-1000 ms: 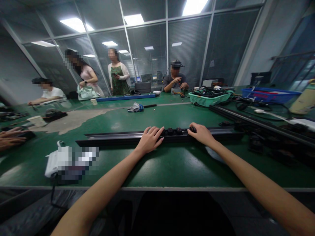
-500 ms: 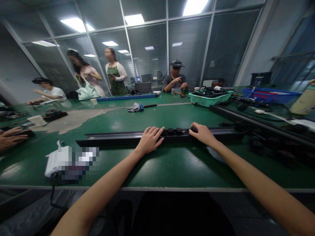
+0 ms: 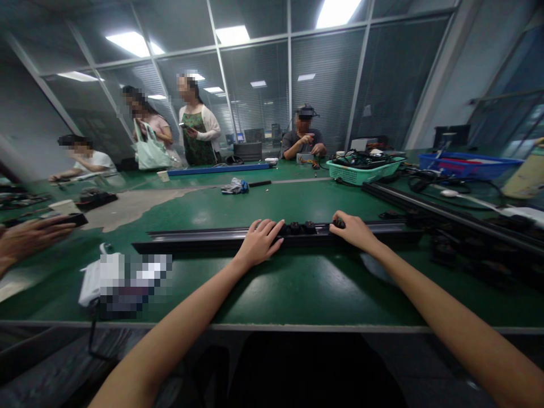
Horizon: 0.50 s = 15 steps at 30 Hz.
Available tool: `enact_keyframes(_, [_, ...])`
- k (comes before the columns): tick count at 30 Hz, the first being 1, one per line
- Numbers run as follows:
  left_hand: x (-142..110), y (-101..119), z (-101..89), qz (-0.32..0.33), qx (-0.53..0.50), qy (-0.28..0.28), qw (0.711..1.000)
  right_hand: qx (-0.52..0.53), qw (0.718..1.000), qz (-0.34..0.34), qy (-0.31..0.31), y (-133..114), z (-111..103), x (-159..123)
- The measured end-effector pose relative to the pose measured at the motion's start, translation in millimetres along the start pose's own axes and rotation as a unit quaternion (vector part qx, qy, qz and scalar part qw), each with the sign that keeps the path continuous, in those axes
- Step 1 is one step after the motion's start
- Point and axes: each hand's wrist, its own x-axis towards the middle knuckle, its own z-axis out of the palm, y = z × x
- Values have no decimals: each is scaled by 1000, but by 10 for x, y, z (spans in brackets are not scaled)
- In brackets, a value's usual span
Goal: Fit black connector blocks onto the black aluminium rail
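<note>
Rail beneath left hand; right hand pinches module, any lettering illegible.

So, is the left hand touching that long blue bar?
No, the left hand lies on the black rail, well short of the blue bar.

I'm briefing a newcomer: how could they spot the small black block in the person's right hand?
On the green tabletop, find the long, straight black rail lying crosswise in front of the person. Follow it to the person's bare right hand, which holds the small black block. Two similar black blocks sit side by side left of it; unlike them, this one is gripped by the hand.
</note>
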Motion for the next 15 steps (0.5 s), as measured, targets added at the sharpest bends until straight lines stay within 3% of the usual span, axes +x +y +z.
enact_keyframes(15, [9, 2, -9, 0, -1, -1, 1000, 20, 1000, 13, -13, 93, -31, 13])
